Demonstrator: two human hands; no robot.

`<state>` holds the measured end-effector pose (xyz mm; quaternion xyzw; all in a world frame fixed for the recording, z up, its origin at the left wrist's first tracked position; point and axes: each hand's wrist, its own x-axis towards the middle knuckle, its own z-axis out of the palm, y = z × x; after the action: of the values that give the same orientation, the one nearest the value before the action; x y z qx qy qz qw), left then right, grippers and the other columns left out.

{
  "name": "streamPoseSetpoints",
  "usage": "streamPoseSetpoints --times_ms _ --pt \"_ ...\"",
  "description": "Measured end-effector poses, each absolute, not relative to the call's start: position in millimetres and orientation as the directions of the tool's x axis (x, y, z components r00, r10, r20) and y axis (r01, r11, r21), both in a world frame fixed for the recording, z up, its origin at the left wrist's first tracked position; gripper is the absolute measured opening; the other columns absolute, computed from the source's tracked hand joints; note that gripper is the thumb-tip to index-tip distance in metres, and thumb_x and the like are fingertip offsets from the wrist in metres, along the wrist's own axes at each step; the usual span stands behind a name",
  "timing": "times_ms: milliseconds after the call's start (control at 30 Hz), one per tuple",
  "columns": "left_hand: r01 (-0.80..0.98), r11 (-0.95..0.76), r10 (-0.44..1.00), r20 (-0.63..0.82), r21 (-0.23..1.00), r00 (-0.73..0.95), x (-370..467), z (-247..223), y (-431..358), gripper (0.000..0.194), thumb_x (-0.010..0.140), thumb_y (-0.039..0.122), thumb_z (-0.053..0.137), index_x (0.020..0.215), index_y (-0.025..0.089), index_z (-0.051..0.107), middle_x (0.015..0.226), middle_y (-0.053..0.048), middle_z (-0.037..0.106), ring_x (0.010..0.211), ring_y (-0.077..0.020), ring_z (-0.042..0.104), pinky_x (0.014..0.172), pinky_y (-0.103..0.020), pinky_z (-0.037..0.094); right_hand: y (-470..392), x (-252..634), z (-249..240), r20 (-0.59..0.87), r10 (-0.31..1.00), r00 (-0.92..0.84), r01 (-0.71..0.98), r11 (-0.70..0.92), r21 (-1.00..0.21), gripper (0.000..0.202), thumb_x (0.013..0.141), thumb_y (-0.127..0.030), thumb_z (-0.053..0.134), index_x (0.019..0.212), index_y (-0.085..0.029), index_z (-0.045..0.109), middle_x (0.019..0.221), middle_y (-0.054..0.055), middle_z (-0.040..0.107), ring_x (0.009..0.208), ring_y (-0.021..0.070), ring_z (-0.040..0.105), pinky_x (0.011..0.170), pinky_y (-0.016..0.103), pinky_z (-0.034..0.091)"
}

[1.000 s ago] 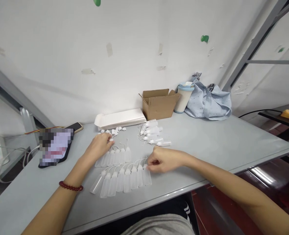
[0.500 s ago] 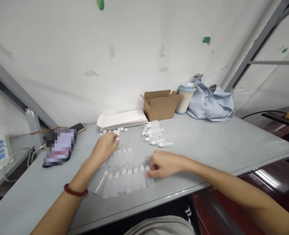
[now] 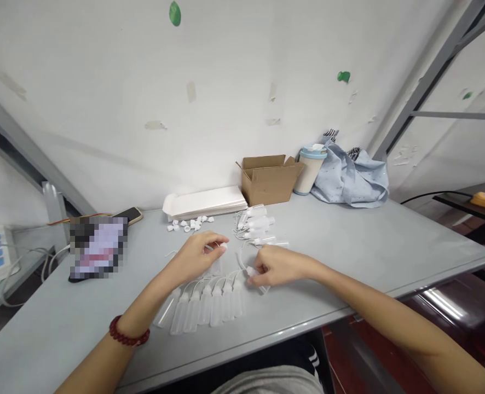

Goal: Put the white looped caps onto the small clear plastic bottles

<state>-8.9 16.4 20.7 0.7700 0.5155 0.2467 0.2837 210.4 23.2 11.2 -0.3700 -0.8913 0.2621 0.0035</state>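
My left hand (image 3: 199,253) pinches a small white cap (image 3: 223,247) above the table's middle. To its right, my right hand (image 3: 279,266) is closed on a clear tube (image 3: 264,287) with a white top and a thin curved white cord. A row of similar tubes (image 3: 205,306) lies side by side near the front edge. Part of another group shows beneath my left hand. Farther back, several corded tubes (image 3: 259,223) lie in a pile. Loose white caps (image 3: 192,224) are scattered to the left of that pile.
White flat packaging (image 3: 205,201), an open cardboard box (image 3: 271,183), a lidded cup (image 3: 309,169) and a light blue cloth bag (image 3: 349,178) stand along the wall. A phone (image 3: 132,214) and a blurred purple item (image 3: 98,249) are at the left.
My left hand has moved right and nearer from the loose caps, now with a cap in its fingers. My right hand has lifted a tube out of the front row.
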Motion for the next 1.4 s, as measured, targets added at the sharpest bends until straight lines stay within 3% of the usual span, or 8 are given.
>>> streamPoseSetpoints --times_ms 67,167,333,567,800,967,1200,1400 --pt "0.569 -0.232 0.933 0.016 0.789 0.36 -7 28 12 0.028 0.078 0.038 0.055 0.096 0.019 0.066 0.099 -0.006 0.069 0.09 -0.0216 0.063 0.077 -0.032 0.049 27 213 10 -0.111 0.705 -0.7 0.662 0.584 -0.47 0.033 0.074 -0.032 0.058 0.049 -0.014 0.048 0.044 -0.004 0.041 0.043 0.0058 0.034 0.044 0.021 0.021" --pt "0.47 -0.11 0.927 -0.08 0.876 0.367 -2 35 6 0.026 0.074 0.04 0.061 0.086 0.017 0.065 0.074 -0.003 0.068 0.071 -0.0184 0.064 0.069 -0.03 0.05 31 214 6 0.043 0.762 -0.646 0.683 0.603 -0.413 0.032 0.075 -0.031 0.057 0.05 -0.014 0.047 0.046 -0.003 0.044 0.045 0.0059 0.034 0.047 0.021 0.021" --pt "0.394 -0.096 0.936 -0.051 0.914 0.347 5 32 2 0.021 0.075 0.038 0.062 0.08 0.018 0.064 0.067 0.0 0.065 0.062 -0.0144 0.06 0.064 -0.028 0.048 32 210 -5 0.256 0.75 -0.61 0.731 0.657 -0.184 0.03 0.077 -0.038 0.055 0.059 -0.015 0.052 0.048 -0.002 0.045 0.044 0.0068 0.027 0.046 0.023 0.016" --pt "0.425 -0.089 0.958 -0.039 0.901 0.284 14 20 3 0.021 0.077 0.037 0.058 0.078 0.018 0.067 0.067 0.0 0.065 0.058 -0.0142 0.059 0.059 -0.025 0.046 31 205 -20 0.45 0.511 -0.732 0.631 0.757 0.167 0.027 0.078 -0.035 0.05 0.058 -0.016 0.051 0.044 0.0 0.047 0.042 0.0101 0.034 0.046 0.025 0.014" --pt "0.454 -0.049 0.964 -0.077 0.889 0.254 22 19 -3 0.022 0.073 0.038 0.059 0.076 0.017 0.066 0.06 0.0 0.061 0.056 -0.0157 0.057 0.051 -0.024 0.041 32 206 -27 0.557 0.339 -0.758 0.57 0.758 0.316 0.023 0.081 -0.029 0.049 0.062 -0.016 0.05 0.048 0.002 0.05 0.044 0.0121 0.04 0.046 0.025 0.019" --pt "0.406 -0.042 0.963 -0.071 0.913 0.258 22 19 -2 0.025 0.074 0.041 0.059 0.071 0.017 0.064 0.06 0.0 0.062 0.057 -0.0157 0.059 0.057 -0.026 0.046 30 205 -21 0.645 0.155 -0.748 0.54 0.708 0.455 0.022 0.085 -0.018 0.045 0.063 -0.017 0.046 0.051 0.0 0.047 0.049 0.0131 0.041 0.048 0.026 0.024" --pt "0.357 0.204 0.919 -0.305 0.912 0.252 22 26 -2 0.039 0.073 0.048 0.063 0.052 0.015 0.056 0.048 -0.002 0.06 0.044 -0.0134 0.057 0.048 -0.025 0.045 22 202 -12 0.64 0.071 -0.765 0.508 0.678 0.531 0.021 0.088 -0.014 0.046 0.067 -0.016 0.049 0.059 0.0 0.047 0.056 0.0136 0.042 0.052 0.027 0.029" --pt "0.308 0.239 0.887 -0.336 0.921 0.317 21 21 -3 0.052 0.075 0.062 0.053 0.056 0.014 0.057 0.046 -0.003 0.06 0.041 -0.0137 0.057 0.044 -0.024 0.044 19 202 -10 0.693 0.068 -0.718 0.533 0.694 0.484 0.006 0.089 -0.016 0.049 0.084 -0.014 0.053 0.068 0.002 0.052 0.066 0.0146 0.05 0.055 0.026 0.035"
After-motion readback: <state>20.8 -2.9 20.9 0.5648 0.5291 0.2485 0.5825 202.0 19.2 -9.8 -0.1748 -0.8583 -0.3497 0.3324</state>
